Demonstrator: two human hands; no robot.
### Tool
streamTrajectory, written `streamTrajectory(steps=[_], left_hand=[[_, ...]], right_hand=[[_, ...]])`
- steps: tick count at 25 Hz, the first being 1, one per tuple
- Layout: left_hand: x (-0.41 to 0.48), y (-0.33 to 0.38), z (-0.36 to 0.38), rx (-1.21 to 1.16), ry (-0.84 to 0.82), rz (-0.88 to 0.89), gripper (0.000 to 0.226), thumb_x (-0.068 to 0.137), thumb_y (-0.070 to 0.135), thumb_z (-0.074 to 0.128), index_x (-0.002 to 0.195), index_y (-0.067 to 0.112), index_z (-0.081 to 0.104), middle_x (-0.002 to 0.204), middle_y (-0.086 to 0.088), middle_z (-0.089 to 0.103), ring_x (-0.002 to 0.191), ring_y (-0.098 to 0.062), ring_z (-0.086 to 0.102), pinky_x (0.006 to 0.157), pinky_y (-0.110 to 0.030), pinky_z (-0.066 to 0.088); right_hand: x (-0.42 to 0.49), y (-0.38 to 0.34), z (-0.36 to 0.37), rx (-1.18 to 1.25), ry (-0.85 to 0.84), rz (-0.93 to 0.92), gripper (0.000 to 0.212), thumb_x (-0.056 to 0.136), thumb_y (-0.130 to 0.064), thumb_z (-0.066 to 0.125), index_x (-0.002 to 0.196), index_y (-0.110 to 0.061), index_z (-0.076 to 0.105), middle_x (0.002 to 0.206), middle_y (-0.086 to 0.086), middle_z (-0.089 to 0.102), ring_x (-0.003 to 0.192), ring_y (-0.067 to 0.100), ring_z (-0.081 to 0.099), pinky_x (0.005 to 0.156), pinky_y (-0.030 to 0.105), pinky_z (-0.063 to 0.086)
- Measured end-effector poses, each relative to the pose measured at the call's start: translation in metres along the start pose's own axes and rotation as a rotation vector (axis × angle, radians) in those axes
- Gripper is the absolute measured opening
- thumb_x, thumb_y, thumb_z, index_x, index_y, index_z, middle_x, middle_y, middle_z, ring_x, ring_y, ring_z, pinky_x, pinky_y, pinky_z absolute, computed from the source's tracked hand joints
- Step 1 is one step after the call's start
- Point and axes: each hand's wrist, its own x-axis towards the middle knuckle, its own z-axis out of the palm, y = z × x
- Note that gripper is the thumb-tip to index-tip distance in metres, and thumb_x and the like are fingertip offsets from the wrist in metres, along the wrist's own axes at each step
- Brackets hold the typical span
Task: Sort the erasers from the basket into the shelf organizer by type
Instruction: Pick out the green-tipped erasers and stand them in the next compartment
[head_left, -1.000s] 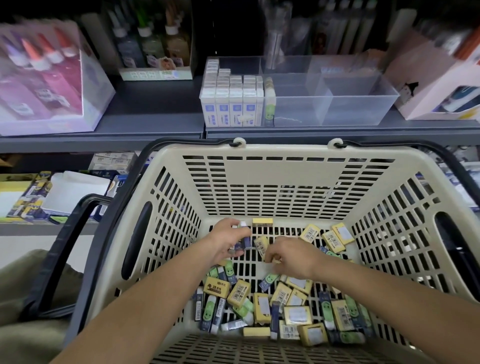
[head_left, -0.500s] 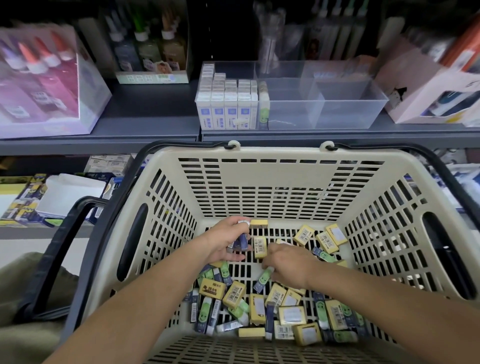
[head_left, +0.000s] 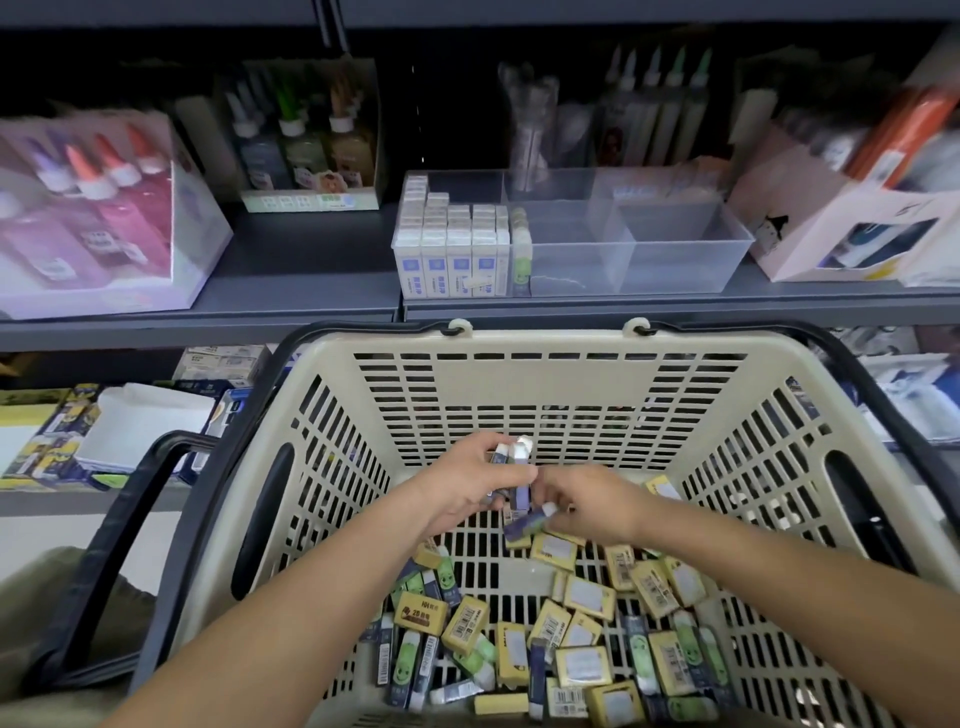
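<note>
head view looks down into the basket (head_left: 545, 345), where both hands meet above the far end of its floor. left hand (head_left: 462, 488) is curled round a small bundle of blue-sleeved erasers (head_left: 511, 460), held roughly upright with their white ends up. right hand (head_left: 597, 501) pinches 1 more blue-sleeved eraser (head_left: 525, 524) by its right end. its long axis slants down toward the left hand, and its free end sits just under the bundle, close to touching.

from that, the step in hand looks like adding this piece to the bundle. it would need turning upright, parallel with the others, before the left fingers could take it in.

the shelf organizer (head_left: 675, 260) sits straight ahead and higher, beyond the basket's far rim. its leftmost compartment holds the matching blue rows (head_left: 449, 260), so the left hand is the nearer one for delivery. yellow and green erasers (head_left: 576, 662) lie loose on the basket floor, nearer the person.
</note>
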Motion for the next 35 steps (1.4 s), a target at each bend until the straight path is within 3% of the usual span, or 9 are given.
streamTrajectory(steps=[3,5,11,16,22,27,30,33,35], left_hand=[[-0.012,0.024,0.000,0.007,-0.018,0.113,0.030,0.086,0.005,0.063,0.110,0.015,0.050,0.076,-0.004,0.059,0.052,-0.008,0.051,0.045,-0.016,0.039],[-0.022,0.042,-0.002,-0.006,-0.031,0.198,0.026,0.087,0.005,0.062,0.108,0.016,0.051,0.079,-0.002,0.057,0.057,-0.009,0.050,0.045,-0.017,0.037],[-0.036,0.105,-0.021,0.072,0.080,0.539,0.027,0.086,0.011,0.064,0.105,0.025,0.052,0.083,-0.003,0.061,0.055,-0.006,0.052,0.049,-0.020,0.040],[-0.019,0.150,-0.036,0.104,0.283,0.683,0.023,0.087,0.020,0.064,0.097,0.037,0.051,0.083,-0.004,0.063,0.059,-0.012,0.050,0.054,-0.026,0.041],[0.003,0.143,-0.048,0.021,0.329,0.631,0.020,0.088,0.022,0.062,0.101,0.033,0.051,0.086,-0.013,0.062,0.056,-0.013,0.042,0.052,-0.024,0.040],[0.010,0.138,-0.050,0.008,0.308,0.633,0.028,0.087,0.021,0.063,0.113,0.022,0.051,0.083,-0.017,0.062,0.065,-0.024,0.044,0.052,-0.028,0.036],[0.011,0.134,-0.045,0.032,0.281,0.633,0.026,0.086,0.019,0.064,0.108,0.026,0.051,0.089,-0.020,0.063,0.067,-0.025,0.048,0.051,-0.026,0.037],[0.011,0.132,-0.038,0.036,0.272,0.639,0.028,0.083,0.016,0.068,0.104,0.028,0.053,0.082,-0.007,0.064,0.057,-0.011,0.048,0.048,-0.021,0.039],[0.009,0.132,-0.035,0.029,0.279,0.646,0.030,0.081,0.015,0.070,0.103,0.027,0.053,0.080,-0.005,0.063,0.058,-0.011,0.050,0.048,-0.020,0.039]], right_hand=[[-0.001,-0.006,-0.047,0.189,0.134,0.016,0.011,0.081,-0.022,0.070,0.086,-0.025,0.060,0.076,-0.016,0.056,0.069,-0.002,0.053,0.059,0.005,0.039],[-0.005,-0.016,-0.076,0.325,0.189,-0.004,0.013,0.076,-0.021,0.075,0.078,-0.025,0.063,0.069,-0.015,0.056,0.060,-0.006,0.049,0.059,0.004,0.038],[-0.007,-0.040,-0.168,0.477,0.490,-0.186,0.011,0.078,-0.020,0.073,0.076,-0.030,0.069,0.068,-0.012,0.070,0.067,0.001,0.064,0.069,0.018,0.054],[0.028,-0.029,-0.229,0.391,0.849,-0.054,0.014,0.081,-0.016,0.069,0.075,-0.028,0.064,0.072,-0.003,0.068,0.074,0.015,0.067,0.075,0.031,0.053],[0.060,-0.020,-0.222,0.148,0.594,0.034,0.001,0.084,-0.029,0.067,0.084,-0.029,0.066,0.085,-0.006,0.069,0.084,0.007,0.062,0.078,0.022,0.045],[0.066,-0.019,-0.214,0.128,0.404,0.052,0.015,0.093,-0.024,0.054,0.093,-0.023,0.069,0.074,-0.013,0.068,0.081,0.005,0.065,0.087,0.029,0.050],[0.063,-0.021,-0.215,0.070,0.339,0.084,0.024,0.097,-0.023,0.045,0.105,-0.020,0.067,0.090,-0.003,0.072,0.085,0.004,0.062,0.089,0.027,0.046],[0.055,-0.027,-0.214,-0.029,0.497,0.043,0.025,0.096,-0.023,0.046,0.109,-0.019,0.067,0.107,-0.004,0.069,0.100,0.012,0.060,0.087,0.024,0.042],[0.047,-0.035,-0.209,0.074,0.670,-0.020,0.019,0.090,-0.030,0.055,0.095,-0.020,0.070,0.090,-0.007,0.070,0.089,0.012,0.062,0.079,0.024,0.043]])
